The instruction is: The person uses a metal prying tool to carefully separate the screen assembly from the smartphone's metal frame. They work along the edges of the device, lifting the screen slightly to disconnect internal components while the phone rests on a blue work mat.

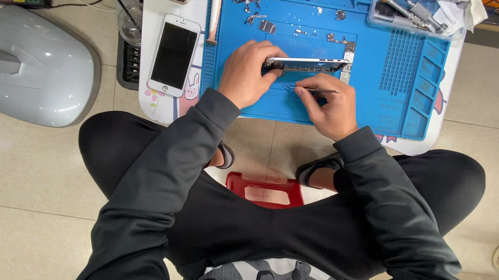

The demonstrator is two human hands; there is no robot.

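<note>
Left hand point(245, 72) curled, gripping tilted phone body point(307, 64); right hand point(330, 104) fingers pinching tweezers point(311, 90) beneath it

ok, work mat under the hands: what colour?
Blue work mat, seen in the head view, under both the left hand and right hand.

A person sits on a stool point(265, 191) at a low table point(158, 99), a work mat point(394, 114) upon it. Over the mat's near edge the left hand point(244, 72) tilts a phone body point(306, 64) on its side; the right hand point(326, 105), just beside, holds tweezers point(311, 90) beneath it. Left of the mat lies a phone screen point(174, 55); loose small parts point(260, 13) lie behind the hands.
</note>
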